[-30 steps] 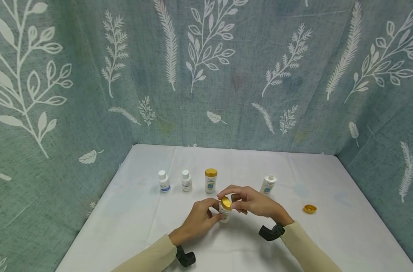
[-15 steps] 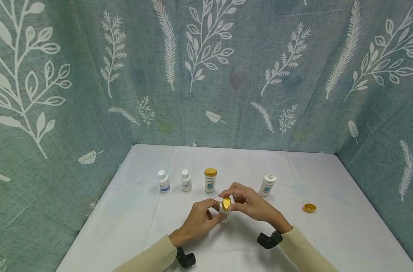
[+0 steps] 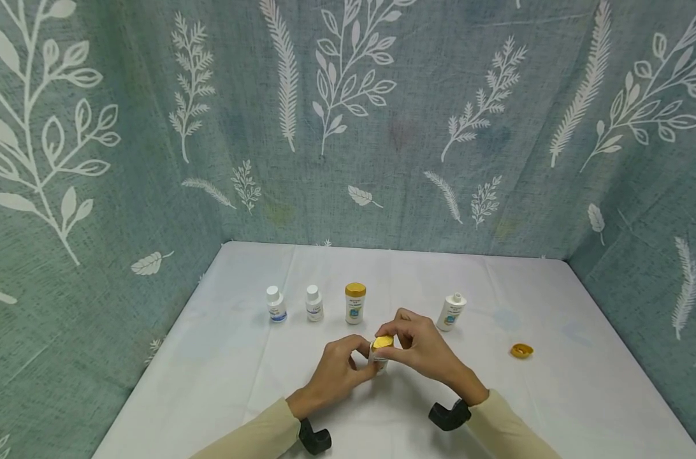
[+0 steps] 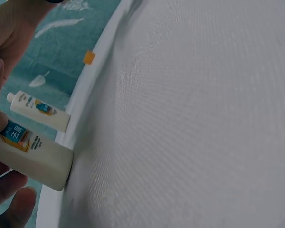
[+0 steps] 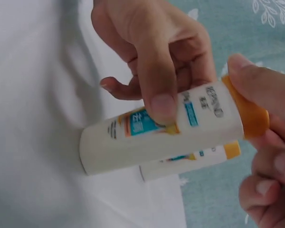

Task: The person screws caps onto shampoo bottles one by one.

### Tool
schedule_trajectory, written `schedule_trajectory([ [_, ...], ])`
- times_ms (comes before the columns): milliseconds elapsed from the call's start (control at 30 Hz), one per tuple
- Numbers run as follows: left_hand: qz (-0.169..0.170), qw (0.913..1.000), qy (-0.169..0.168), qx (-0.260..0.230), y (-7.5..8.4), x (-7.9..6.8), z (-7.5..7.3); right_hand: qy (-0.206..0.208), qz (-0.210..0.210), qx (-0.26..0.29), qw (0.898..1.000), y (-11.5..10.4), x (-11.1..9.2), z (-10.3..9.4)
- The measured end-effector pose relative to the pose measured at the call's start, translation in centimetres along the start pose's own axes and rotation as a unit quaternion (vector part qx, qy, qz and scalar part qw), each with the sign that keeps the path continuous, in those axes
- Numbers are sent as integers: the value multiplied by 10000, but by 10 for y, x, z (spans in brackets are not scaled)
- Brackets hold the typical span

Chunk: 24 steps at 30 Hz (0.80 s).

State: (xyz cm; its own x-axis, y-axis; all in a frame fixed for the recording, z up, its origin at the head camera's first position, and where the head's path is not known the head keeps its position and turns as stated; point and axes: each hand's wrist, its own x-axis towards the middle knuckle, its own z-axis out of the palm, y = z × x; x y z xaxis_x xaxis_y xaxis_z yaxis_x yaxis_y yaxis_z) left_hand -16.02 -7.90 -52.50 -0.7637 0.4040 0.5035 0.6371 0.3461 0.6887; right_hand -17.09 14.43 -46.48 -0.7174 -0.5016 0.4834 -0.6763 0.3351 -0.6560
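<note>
A small white shampoo bottle with a blue and yellow label stands tilted on the white cloth. My left hand grips its body between thumb and fingers; in the right wrist view the left thumb lies over the label. My right hand pinches the gold-yellow cap at the bottle's top between thumb and forefinger. The cap sits at the mouth of the bottle. In the left wrist view the bottle's base meets the cloth, while its upper part is hidden or out of frame.
Behind the hands stand a bottle with a gold cap and two white-capped bottles, one far left and one beside it. Right of these is an uncapped bottle with a white neck. A loose gold cap lies at the right.
My right hand has turned about the cap, its wrist shifting left and toward the near side. The cap's top has swivelled with it. My left hand stays in place on the bottle.
</note>
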Motion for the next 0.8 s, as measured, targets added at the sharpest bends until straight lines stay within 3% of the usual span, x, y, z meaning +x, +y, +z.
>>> schedule_trajectory([
  [467, -183, 9995, 169, 168, 5, 0, 0, 560, 499, -659, 9950, -12, 2, 11],
  [800, -246, 9997, 5, -75, 1, -3, -2, 258, 839, -641, 9941, -9, -7, 7],
])
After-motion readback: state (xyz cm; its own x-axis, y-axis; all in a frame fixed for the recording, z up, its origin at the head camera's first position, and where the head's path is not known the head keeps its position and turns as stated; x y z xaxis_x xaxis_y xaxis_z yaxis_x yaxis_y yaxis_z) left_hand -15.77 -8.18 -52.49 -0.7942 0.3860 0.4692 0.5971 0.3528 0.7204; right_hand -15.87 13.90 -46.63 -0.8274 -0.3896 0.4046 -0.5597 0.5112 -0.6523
